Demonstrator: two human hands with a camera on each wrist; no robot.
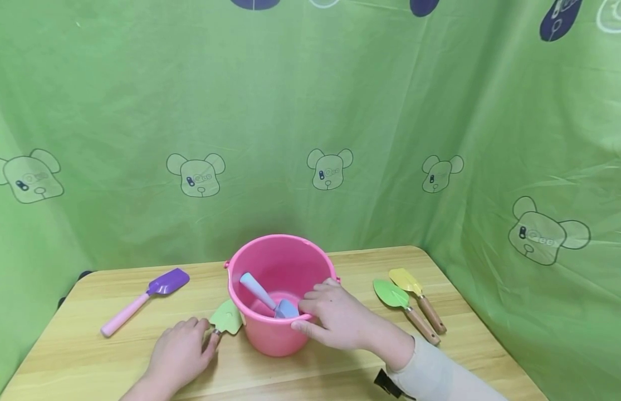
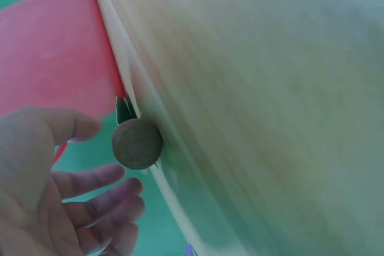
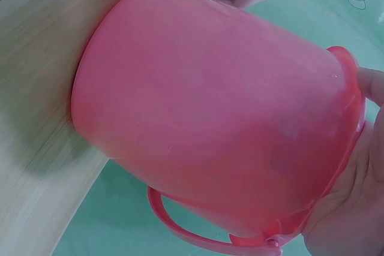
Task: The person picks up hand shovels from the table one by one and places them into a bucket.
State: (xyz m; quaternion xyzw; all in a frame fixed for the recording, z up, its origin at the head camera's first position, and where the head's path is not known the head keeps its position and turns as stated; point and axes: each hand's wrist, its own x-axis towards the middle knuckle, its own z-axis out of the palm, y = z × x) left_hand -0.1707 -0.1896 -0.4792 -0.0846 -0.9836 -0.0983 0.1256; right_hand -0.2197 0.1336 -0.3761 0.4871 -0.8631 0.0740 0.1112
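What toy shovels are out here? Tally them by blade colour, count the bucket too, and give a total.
Purple shovel: 1
Blue shovel, inside the bucket: 1
Light green shovel, by the left hand: 1
Green shovel: 1
Yellow shovel: 1
Pink bucket, held at the rim by the right hand: 1
Total: 6

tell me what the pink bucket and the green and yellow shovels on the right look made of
Pink bucket: likely moulded plastic, smooth, soft sheen, uniform colour. Green shovel and yellow shovel: blades look like painted metal, though possibly plastic; handles look wooden, brown and matt.
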